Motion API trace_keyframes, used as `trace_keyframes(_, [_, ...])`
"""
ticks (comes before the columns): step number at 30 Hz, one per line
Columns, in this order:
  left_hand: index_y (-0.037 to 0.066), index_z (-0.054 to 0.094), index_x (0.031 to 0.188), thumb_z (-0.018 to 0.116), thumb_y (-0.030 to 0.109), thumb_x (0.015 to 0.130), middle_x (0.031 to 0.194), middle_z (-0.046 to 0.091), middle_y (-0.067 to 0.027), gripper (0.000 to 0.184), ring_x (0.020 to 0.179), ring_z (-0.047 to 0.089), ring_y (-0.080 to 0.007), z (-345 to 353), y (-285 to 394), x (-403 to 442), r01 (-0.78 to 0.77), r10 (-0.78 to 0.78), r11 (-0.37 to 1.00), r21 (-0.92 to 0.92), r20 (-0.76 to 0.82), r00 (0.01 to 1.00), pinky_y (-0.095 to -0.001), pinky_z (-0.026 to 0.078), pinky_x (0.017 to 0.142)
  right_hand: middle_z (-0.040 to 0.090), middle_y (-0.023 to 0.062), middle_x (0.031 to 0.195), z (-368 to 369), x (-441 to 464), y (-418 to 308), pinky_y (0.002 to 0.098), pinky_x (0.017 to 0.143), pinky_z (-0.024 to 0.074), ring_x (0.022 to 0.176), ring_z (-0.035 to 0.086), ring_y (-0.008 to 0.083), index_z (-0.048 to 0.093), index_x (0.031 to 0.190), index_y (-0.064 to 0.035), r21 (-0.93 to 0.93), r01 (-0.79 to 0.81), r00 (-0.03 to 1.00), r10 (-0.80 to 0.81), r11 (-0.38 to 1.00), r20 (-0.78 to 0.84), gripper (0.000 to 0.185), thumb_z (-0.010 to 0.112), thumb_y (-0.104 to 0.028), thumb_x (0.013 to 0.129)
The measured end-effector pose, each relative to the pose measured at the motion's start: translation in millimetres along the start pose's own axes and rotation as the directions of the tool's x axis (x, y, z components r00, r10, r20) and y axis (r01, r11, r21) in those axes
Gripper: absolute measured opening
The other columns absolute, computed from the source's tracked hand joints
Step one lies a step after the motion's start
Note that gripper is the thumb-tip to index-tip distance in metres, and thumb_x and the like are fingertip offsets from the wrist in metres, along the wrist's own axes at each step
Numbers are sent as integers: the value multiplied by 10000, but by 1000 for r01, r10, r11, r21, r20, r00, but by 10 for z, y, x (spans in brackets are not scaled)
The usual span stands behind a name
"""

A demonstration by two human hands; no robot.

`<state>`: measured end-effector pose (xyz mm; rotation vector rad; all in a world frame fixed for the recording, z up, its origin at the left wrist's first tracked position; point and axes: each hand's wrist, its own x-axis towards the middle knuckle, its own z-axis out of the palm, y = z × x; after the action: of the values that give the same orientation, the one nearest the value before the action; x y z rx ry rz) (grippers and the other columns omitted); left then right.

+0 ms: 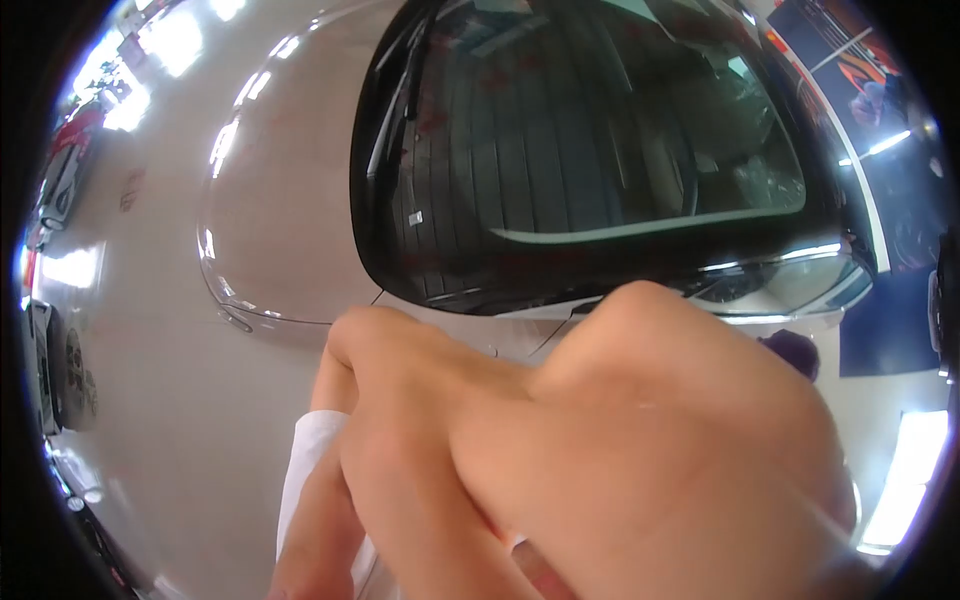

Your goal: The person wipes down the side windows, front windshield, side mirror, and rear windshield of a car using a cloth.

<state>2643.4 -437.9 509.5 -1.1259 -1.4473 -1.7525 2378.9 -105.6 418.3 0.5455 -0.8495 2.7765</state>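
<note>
Very close to the camera, my right hand (600,430) fills the lower middle and right, blurred, with bent knuckles and fingers curled downward. Low on the left, what seems to be part of my left hand (320,540) shows beside and partly behind it; its fingers cannot be made out. A piece of something white (305,460) lies between the curled fingers and this lower part. Whatever the fingers close on is hidden. Beyond the hands is a beige car (290,170) with a dark windshield (540,130).
Shiny pale floor (150,350) stretches along the left. Other vehicles (65,180) stand at the far left edge. At the right are dark blue panels (885,325) and a bright reflection (905,480). A dark purple object (793,352) shows behind my right hand.
</note>
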Motion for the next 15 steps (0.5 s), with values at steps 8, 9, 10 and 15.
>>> trace_keyframes(8, [160, 487, 1104, 592, 327, 977, 1095, 562, -16, 235, 1039, 506, -153, 399, -47, 404, -75, 86, 987, 142, -72, 994, -393, 442, 891, 575, 140, 1334, -681, 1396, -960, 420, 1069, 427, 1192, 578, 286, 491, 1365, 61, -616, 298, 876, -465, 729, -126, 579, 452, -382, 996])
trace_keyframes(9, [160, 483, 1102, 602, 324, 973, 1098, 559, -16, 240, 1041, 504, -151, 344, -154, 356, -45, 53, 987, 153, -53, 997, -394, 440, 892, 596, 134, 1310, -1066, 1971, -1062, 381, 1032, 444, 1153, 593, 254, 526, 1337, 65, -821, 217, 887, -457, 528, -60, 593, 475, -416, 993])
trace_keyframes(10, [160, 478, 1100, 612, 321, 970, 1101, 557, -17, 247, 1043, 501, -149, 284, -278, 330, -39, 42, 989, 145, -17, 999, -394, 439, 892, 616, 128, 1286, -1445, 2538, -1162, 341, 995, 461, 1114, 608, 221, 561, 1308, 69, -952, 143, 895, -447, 271, 8, 611, 497, -450, 991])
trace_keyframes(15, [2, 201, 1539, 524, 627, 930, 1359, 543, -224, 930, 1200, 532, -276, -146, -834, -414, 356, -255, 824, 440, -273, 928, -388, 379, 994, 554, 230, 1358, -1319, 3436, -333, 470, 1038, 423, 1260, 521, 386, 519, 1380, 13, -420, 281, 925, 127, -863, 358, 667, 434, -524, 993])
